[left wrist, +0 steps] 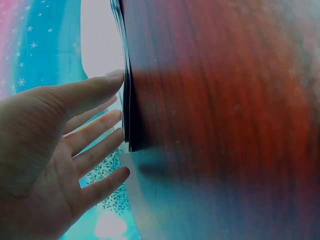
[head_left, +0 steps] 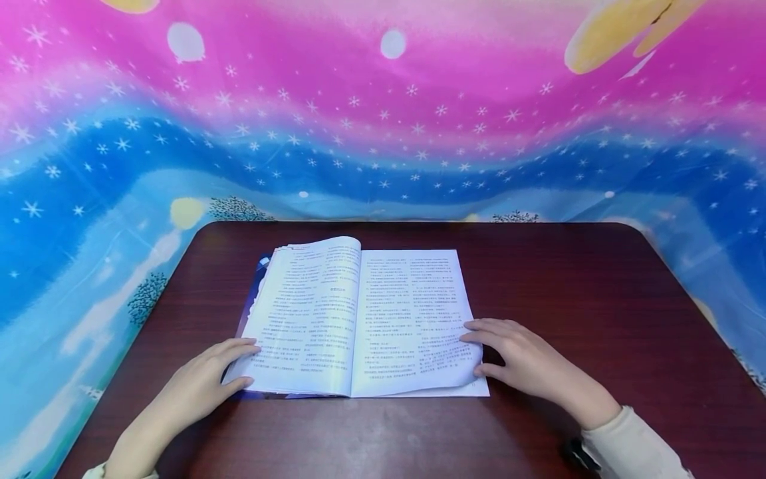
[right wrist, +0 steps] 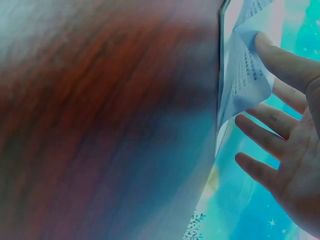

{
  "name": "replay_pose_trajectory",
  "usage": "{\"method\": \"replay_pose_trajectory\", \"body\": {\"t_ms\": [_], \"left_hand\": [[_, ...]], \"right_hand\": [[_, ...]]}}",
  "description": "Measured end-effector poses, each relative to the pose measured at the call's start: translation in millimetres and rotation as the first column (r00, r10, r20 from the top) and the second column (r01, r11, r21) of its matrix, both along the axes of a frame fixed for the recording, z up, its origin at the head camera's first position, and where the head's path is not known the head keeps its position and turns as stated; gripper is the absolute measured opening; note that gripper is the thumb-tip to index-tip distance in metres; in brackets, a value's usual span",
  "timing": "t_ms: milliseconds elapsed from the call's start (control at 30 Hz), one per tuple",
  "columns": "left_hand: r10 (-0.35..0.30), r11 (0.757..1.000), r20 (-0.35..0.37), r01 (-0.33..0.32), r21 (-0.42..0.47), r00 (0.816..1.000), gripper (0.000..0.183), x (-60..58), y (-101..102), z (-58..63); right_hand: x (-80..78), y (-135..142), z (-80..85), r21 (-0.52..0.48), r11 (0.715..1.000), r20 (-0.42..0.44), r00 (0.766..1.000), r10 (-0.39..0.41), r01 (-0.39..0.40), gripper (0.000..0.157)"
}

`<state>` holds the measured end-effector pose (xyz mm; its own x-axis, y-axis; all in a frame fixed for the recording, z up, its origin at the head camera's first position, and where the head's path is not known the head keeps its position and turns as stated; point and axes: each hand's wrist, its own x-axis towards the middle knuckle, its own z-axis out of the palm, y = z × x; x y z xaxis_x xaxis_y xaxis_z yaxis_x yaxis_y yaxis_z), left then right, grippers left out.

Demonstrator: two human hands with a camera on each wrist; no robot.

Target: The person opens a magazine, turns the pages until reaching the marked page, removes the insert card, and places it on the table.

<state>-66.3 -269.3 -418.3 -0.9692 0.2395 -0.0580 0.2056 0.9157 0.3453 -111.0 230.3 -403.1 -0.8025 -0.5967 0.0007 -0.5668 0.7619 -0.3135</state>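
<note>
An open magazine (head_left: 353,319) with columns of printed text lies on a dark wooden table; its left stack of pages bulges up near the spine. My left hand (head_left: 203,372) rests at the lower left edge, thumb and fingers extended over the page margin. In the left wrist view, this hand (left wrist: 55,150) has spread fingers beside the page edges. At the right edge, my right hand (head_left: 526,359) has the lifted corner of a page (head_left: 461,366) between thumb and fingers. The right wrist view shows that page (right wrist: 250,75) bending up at the thumb of the hand (right wrist: 295,135).
The dark reddish table (head_left: 568,286) has rounded far corners and extends around the magazine. A pink and blue cloth (head_left: 359,100) with snowflakes hangs behind and beside it. A dark band (head_left: 580,456) shows at the right sleeve (head_left: 634,446). Blue cover (head_left: 254,293) peeks out at the magazine's left.
</note>
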Motion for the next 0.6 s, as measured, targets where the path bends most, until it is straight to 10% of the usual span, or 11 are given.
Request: {"method": "replay_pose_trajectory", "body": {"t_ms": [600], "left_hand": [[-0.006, 1.000, -0.001, 0.006, 0.019, 1.000, 0.048, 0.5, 0.2, 0.3]], "right_hand": [[-6.6, -4.9, 18.1, -0.085, 0.996, -0.120, 0.993, 0.009, -0.020, 0.048]]}}
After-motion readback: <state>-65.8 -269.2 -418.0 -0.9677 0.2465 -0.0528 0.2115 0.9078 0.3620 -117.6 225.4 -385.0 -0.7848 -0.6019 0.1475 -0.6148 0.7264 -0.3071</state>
